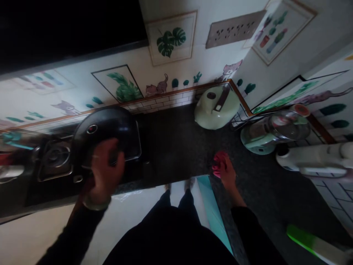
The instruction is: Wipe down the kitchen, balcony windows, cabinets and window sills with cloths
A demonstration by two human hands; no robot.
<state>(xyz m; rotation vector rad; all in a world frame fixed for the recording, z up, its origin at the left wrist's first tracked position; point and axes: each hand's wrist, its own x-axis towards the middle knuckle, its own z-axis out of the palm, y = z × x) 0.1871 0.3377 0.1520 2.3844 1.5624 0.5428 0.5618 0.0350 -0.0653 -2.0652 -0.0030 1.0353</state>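
Note:
My left hand [107,171] is over the front of a dark, glossy pan lid [116,123] on the gas stove. Its fingers are curved, with the thumb apart, but motion smears them. Whether they grip the lid's handle or only hover there, I cannot make out. A bangle circles that wrist. On the right, my right hand [227,173] is closed on a crumpled red cloth [218,162], held against the dark countertop [176,147] near its front edge.
A gas burner [56,154] lies left of the lid. A pale green lidded appliance [217,108] stands in the back corner. To its right are a green-based appliance with a clear bowl [275,129] and a white appliance [317,158]. A green-and-white object [311,241] lies at lower right.

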